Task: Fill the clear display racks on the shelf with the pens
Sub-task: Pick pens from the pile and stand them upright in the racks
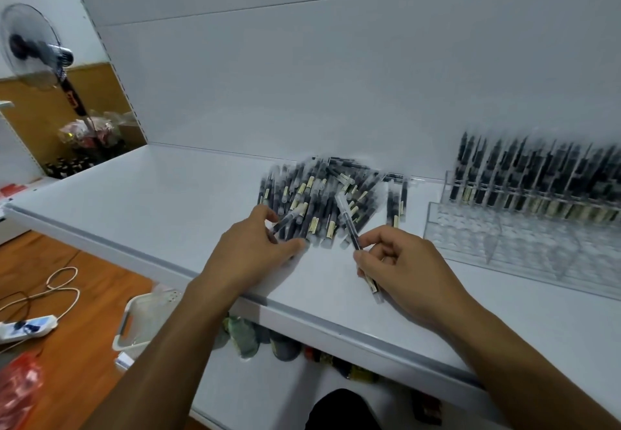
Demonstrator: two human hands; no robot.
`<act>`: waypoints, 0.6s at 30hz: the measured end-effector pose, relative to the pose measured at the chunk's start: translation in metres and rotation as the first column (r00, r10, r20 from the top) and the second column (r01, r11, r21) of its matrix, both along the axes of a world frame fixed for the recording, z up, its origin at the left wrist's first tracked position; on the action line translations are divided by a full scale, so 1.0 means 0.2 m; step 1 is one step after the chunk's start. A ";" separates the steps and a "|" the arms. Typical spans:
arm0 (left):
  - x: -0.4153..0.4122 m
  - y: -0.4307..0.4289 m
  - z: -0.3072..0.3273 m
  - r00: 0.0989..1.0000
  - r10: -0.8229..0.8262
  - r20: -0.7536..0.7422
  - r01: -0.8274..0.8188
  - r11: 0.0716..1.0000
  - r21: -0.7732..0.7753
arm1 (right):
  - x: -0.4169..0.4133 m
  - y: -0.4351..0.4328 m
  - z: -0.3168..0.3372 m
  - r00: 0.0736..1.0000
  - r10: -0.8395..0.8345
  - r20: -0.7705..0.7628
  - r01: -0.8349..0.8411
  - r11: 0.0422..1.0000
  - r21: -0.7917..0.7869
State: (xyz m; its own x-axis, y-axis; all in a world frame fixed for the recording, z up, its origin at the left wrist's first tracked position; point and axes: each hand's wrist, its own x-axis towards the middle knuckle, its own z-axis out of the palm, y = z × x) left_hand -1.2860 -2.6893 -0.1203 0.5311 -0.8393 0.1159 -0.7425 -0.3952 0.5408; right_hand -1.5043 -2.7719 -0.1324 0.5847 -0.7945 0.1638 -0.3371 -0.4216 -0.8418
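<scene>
White shelf (168, 201): left hand (248, 258), right hand (403, 268) pinch pens (347, 224) (beside pile (319, 191)).

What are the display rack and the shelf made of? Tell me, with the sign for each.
Shelf: smooth white, faint sheen; painted metal or laminate, cannot tell which. Display rack: looks like clear hard plastic, perhaps acrylic, glossy; the shelf shows through its empty front cells.

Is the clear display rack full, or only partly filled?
Partly filled: the display rack has pens standing in back rows; front rows hold none.
</scene>
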 end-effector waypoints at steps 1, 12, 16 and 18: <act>0.00 -0.01 0.00 1.000 -0.009 0.024 0.009 1.000 0.003 | 0.00 0.00 0.00 1.000 0.000 -0.001 0.000 1.000 0.001; 0.00 -0.07 0.00 0.998 -0.019 -0.055 0.013 0.993 -0.120 | 0.00 0.00 0.01 1.000 -0.006 -0.010 0.006 1.000 -0.004; -0.05 -0.17 0.02 0.997 -0.036 -0.075 0.021 0.979 -0.202 | 0.00 0.00 0.00 1.000 -0.010 0.009 0.010 1.000 0.000; -0.07 -0.21 0.03 0.998 -0.047 -0.030 0.041 0.985 -0.168 | 0.00 0.00 0.00 1.000 -0.013 0.016 0.013 1.000 0.005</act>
State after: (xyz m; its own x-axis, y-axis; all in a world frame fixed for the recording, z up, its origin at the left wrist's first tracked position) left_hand -1.2994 -2.7319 -0.1149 0.5003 -0.8322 0.2392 -0.7374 -0.2647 0.6214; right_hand -1.5050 -2.7720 -0.1322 0.5714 -0.8029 0.1696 -0.3286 -0.4133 -0.8492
